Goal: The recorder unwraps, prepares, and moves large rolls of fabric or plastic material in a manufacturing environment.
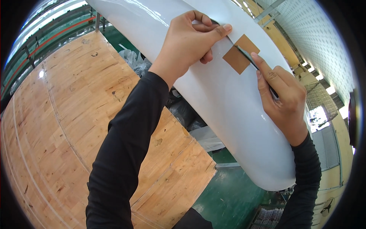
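Observation:
My left hand is closed in a pinch, thumb against bent fingers, over a long glossy white rounded surface. A thin dark strand runs from its fingertips toward a brown square piece on that surface. Part of what the pinch holds is hidden by the fingers. My right hand grips a slender dark hand tool, its index finger stretched along it. The tool's tip meets the brown piece near its upper left side. I cannot make out the tool's exact kind.
A wooden table with worn marks stands on the left, its edge beside the white surface. Clear and dark plastic bags lie in the gap between them. The floor is green. A metal rail crosses the far left.

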{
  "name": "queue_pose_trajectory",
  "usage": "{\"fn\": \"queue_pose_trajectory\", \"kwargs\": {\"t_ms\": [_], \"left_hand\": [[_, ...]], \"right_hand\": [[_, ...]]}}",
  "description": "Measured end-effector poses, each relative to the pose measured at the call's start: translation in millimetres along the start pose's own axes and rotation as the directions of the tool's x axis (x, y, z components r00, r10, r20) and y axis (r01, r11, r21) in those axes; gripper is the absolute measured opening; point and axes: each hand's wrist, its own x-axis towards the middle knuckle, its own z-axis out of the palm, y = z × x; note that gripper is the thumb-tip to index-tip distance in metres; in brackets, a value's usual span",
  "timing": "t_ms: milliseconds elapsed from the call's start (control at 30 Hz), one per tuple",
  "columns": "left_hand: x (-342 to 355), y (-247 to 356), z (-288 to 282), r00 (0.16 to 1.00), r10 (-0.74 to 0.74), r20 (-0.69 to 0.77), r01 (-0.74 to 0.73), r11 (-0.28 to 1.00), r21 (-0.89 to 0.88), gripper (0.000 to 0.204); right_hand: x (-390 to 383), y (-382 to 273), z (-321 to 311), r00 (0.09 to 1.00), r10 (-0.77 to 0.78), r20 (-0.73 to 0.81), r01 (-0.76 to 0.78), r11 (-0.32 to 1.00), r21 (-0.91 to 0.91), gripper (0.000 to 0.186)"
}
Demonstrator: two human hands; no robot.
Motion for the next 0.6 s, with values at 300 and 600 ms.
{"fn": "queue_pose_trajectory", "kwargs": {"t_ms": [300,600], "left_hand": [[-0.7,3.2,0.2,0.999,-0.042,-0.009,0.042,0.998,-0.040,0.043],[-12.2,14.0,9.6,0.998,-0.065,0.002,0.065,0.996,0.067,0.040]], "right_hand": [[0.4,-4.3,-5.1,0.999,0.031,0.037,-0.031,1.000,-0.003,0.049],[-31.7,20.8,-27.5,0.971,0.011,-0.237,0.012,0.995,0.098,0.037]]}}
